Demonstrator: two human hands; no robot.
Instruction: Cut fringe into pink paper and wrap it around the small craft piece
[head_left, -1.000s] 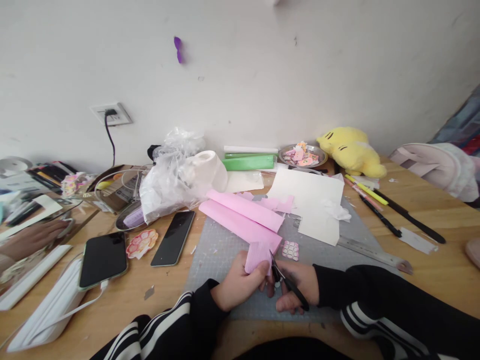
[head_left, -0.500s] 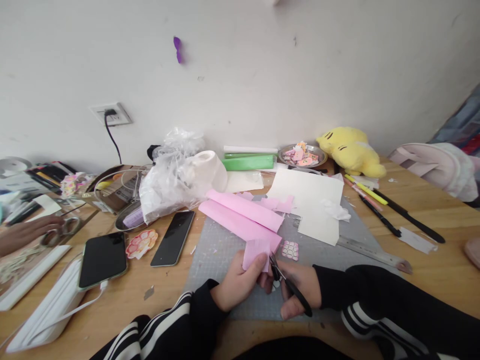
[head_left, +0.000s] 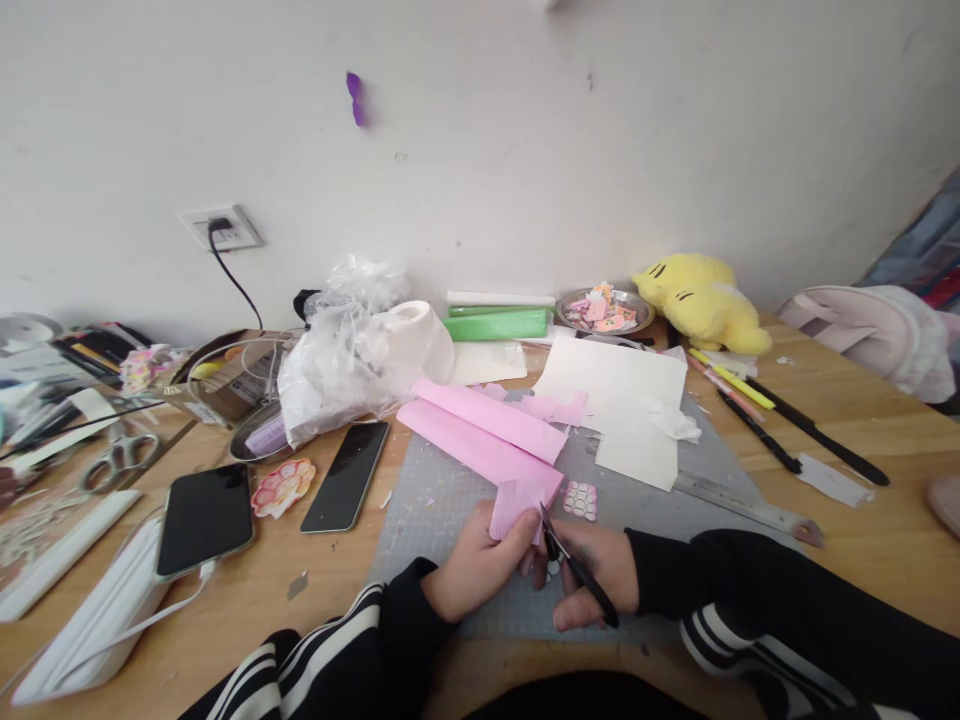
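Observation:
My left hand (head_left: 487, 565) pinches a small piece of pink paper (head_left: 517, 505) between thumb and fingers, above a grey cutting mat (head_left: 420, 530). My right hand (head_left: 596, 575) is closed around black-handled scissors (head_left: 581, 578), whose blades meet the right edge of that piece. Just beyond my hands, a folded pink sheet (head_left: 480, 440) lies across the mat. A small white card with a pink edge and a black cell pattern (head_left: 580, 501) rests right of the blades.
Two phones (head_left: 346, 478) and a flower cut-out (head_left: 283, 488) lie to the left, with grey scissors (head_left: 120, 457) farther out. White paper (head_left: 637, 400), a steel ruler (head_left: 746, 508) and pens (head_left: 761, 430) are on the right. A plastic bag (head_left: 337, 350) stands behind.
The pink piece and the scissors have shifted slightly in my hands. At the far left, another person's hand has left the grey scissors and is out of view.

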